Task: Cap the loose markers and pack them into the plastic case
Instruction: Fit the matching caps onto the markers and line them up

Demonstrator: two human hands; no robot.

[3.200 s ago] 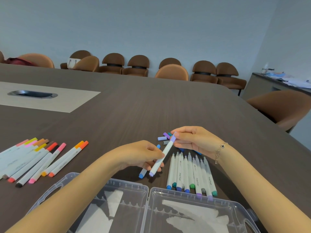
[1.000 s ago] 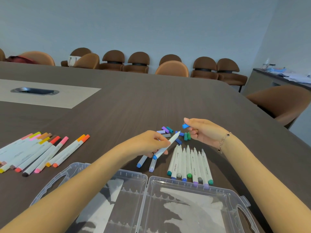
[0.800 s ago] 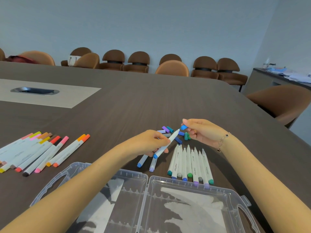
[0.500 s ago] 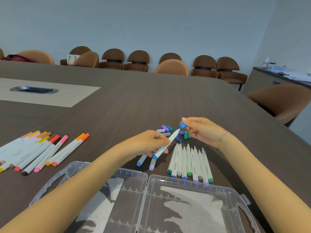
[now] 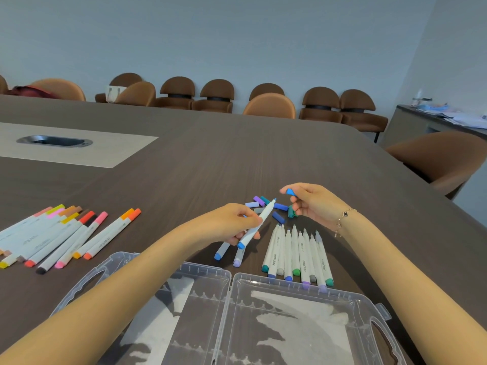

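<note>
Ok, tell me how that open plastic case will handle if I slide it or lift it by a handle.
The plastic case looks thin-walled and empty, so probably light and easy to slide. It lies open in two hinged halves, so lifting by one handle would likely make the other half swing. Its smooth plastic may feel slippery.

The left hand (image 5: 232, 223) is gripping a white blue-tipped marker (image 5: 257, 223), its bare tip pointing toward the right hand (image 5: 312, 204), which is pinching a small blue cap (image 5: 290, 192). Loose caps (image 5: 268, 208) are lying between them on the dark wooden table (image 5: 210, 167), behind the open clear plastic case (image 5: 237, 312).
</note>
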